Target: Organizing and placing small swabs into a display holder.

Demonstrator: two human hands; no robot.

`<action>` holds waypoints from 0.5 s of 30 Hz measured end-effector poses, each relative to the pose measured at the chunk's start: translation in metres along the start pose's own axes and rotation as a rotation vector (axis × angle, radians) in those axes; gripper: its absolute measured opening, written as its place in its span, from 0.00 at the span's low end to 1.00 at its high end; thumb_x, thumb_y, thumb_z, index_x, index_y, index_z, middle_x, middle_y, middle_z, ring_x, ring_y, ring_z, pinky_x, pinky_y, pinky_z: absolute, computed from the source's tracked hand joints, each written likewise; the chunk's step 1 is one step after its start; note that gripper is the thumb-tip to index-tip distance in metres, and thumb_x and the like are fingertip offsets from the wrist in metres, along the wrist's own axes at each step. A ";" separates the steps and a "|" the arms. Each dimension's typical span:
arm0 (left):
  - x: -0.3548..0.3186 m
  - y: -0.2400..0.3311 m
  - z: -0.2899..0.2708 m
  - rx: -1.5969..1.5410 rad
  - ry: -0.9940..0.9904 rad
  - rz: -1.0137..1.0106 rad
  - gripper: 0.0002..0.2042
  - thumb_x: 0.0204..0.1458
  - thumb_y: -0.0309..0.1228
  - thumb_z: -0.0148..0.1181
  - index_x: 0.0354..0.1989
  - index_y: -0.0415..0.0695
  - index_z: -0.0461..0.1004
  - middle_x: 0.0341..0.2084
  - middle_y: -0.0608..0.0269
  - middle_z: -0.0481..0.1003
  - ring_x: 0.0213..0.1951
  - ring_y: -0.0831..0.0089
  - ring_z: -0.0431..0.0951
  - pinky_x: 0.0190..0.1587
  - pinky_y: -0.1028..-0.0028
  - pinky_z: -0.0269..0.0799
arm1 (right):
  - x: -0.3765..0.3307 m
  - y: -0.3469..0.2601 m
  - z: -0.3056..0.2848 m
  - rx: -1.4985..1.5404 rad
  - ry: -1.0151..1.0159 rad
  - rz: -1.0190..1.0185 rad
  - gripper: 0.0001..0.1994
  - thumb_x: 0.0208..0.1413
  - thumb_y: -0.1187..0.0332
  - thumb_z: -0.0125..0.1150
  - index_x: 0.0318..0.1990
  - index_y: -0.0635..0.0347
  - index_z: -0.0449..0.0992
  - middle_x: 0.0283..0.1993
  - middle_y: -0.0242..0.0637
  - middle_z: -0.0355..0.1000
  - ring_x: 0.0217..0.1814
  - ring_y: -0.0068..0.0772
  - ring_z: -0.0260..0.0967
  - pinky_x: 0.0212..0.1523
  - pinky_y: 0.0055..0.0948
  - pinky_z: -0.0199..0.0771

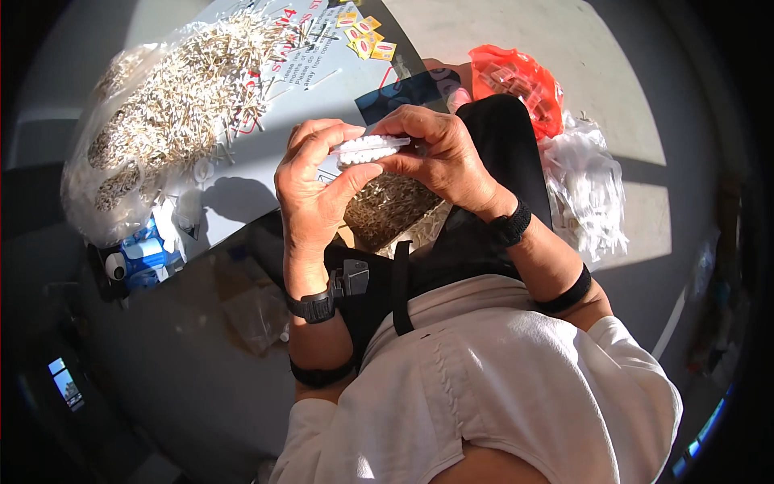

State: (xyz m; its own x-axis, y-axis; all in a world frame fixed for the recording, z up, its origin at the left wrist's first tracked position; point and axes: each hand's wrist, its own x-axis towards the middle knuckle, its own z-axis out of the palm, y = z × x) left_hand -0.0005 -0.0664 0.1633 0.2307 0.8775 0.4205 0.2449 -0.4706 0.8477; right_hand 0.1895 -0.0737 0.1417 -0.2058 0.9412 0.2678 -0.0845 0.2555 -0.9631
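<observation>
Swabs fill the big clear plastic bag [153, 121] lying left of both hands. Left hand [310, 189] and right hand [439, 157] pinch a small white bundle of cotton swabs [369, 149] between closed fingertips, its long axis running left-right, level between them. Fingers hide the bundle's underside.

stick heap [173, 105] crowds left, bags [584, 189] right
</observation>
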 end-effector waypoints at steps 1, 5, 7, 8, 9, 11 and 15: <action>0.001 0.005 0.001 0.044 -0.038 0.003 0.20 0.38 0.27 0.74 0.42 0.39 0.77 0.37 0.60 0.75 0.39 0.69 0.75 0.42 0.73 0.71 | 0.000 -0.004 0.000 -0.056 -0.010 -0.019 0.14 0.48 0.75 0.71 0.42 0.66 0.76 0.33 0.35 0.72 0.35 0.23 0.72 0.37 0.24 0.73; -0.002 0.016 0.005 0.064 0.014 0.022 0.16 0.38 0.24 0.73 0.36 0.38 0.75 0.33 0.59 0.75 0.36 0.67 0.76 0.40 0.72 0.72 | -0.001 -0.012 0.000 -0.191 0.015 -0.177 0.14 0.46 0.75 0.72 0.40 0.65 0.76 0.34 0.37 0.72 0.34 0.28 0.73 0.36 0.25 0.73; -0.002 0.015 0.005 0.109 0.023 0.115 0.15 0.38 0.24 0.73 0.35 0.37 0.75 0.31 0.59 0.75 0.36 0.66 0.75 0.39 0.71 0.72 | 0.000 -0.014 0.000 -0.197 0.000 -0.246 0.14 0.44 0.75 0.72 0.39 0.64 0.76 0.34 0.37 0.72 0.33 0.31 0.73 0.35 0.25 0.73; -0.002 0.015 0.005 0.154 0.030 0.210 0.14 0.39 0.24 0.73 0.34 0.37 0.74 0.30 0.59 0.75 0.35 0.65 0.75 0.38 0.71 0.73 | -0.001 -0.016 -0.001 -0.195 -0.002 -0.246 0.14 0.44 0.75 0.72 0.39 0.64 0.76 0.34 0.37 0.72 0.33 0.31 0.73 0.35 0.25 0.73; -0.001 0.015 0.006 0.154 0.031 0.209 0.14 0.39 0.24 0.73 0.34 0.37 0.74 0.30 0.59 0.75 0.35 0.65 0.75 0.38 0.71 0.73 | -0.001 -0.017 -0.002 -0.179 -0.016 -0.236 0.14 0.44 0.75 0.72 0.39 0.64 0.76 0.34 0.37 0.72 0.33 0.32 0.73 0.35 0.25 0.73; -0.001 0.015 0.007 0.188 0.046 0.304 0.14 0.39 0.23 0.72 0.34 0.38 0.74 0.29 0.59 0.75 0.34 0.64 0.75 0.38 0.70 0.72 | -0.001 -0.020 -0.003 -0.162 -0.030 -0.227 0.14 0.44 0.75 0.72 0.39 0.64 0.76 0.34 0.37 0.72 0.33 0.32 0.72 0.35 0.25 0.73; -0.001 0.019 0.009 0.150 0.038 0.209 0.15 0.38 0.23 0.73 0.34 0.37 0.75 0.30 0.59 0.75 0.34 0.64 0.75 0.38 0.70 0.72 | 0.002 -0.017 -0.006 -0.169 -0.054 -0.201 0.14 0.45 0.75 0.72 0.39 0.64 0.76 0.34 0.35 0.72 0.33 0.27 0.71 0.35 0.25 0.73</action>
State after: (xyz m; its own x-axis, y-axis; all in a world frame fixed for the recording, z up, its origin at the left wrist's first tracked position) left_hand 0.0124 -0.0766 0.1760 0.2563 0.7611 0.5959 0.3330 -0.6483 0.6847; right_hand 0.1964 -0.0750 0.1589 -0.2537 0.8559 0.4506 0.0345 0.4736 -0.8801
